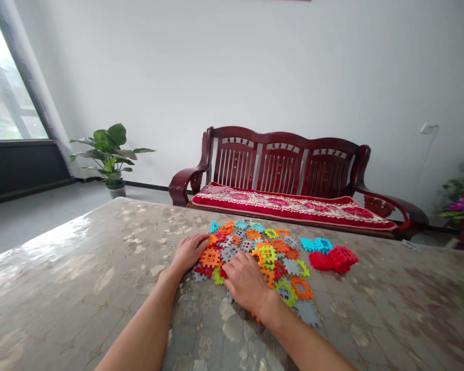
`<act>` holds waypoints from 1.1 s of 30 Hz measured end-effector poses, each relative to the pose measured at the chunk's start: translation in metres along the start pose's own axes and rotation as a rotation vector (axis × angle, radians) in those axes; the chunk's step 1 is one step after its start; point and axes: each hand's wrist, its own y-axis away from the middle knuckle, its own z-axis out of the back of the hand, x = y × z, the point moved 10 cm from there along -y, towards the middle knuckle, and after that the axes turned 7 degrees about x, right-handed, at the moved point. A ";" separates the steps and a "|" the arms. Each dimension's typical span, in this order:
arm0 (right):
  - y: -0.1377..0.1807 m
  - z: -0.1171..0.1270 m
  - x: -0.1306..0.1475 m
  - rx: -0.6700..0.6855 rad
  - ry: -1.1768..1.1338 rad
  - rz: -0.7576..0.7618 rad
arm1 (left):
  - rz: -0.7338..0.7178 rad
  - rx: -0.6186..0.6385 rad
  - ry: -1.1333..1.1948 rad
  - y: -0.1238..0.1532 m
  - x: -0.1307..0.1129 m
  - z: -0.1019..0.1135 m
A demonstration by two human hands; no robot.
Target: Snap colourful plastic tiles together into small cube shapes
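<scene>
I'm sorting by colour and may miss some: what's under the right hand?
Under the right hand is part of the pile of toothed pieces; a red piece peeks out at its left edge. Anything fully covered is hidden: its colours can't be told.

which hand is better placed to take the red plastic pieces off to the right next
Probably the right hand: it lies nearer those red plastic pieces; the left hand is at the left edge of the multicoloured plastic pile.

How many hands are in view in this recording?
2: the left hand is at the left side of the pile of interlocking plastic pieces, and the right hand is at its near side. Neither is hidden, though some fingertips are hard to make out.
</scene>
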 end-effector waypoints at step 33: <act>0.120 -0.019 -0.209 -0.202 -0.428 -0.632 | 0.003 0.008 -0.019 -0.002 0.000 0.002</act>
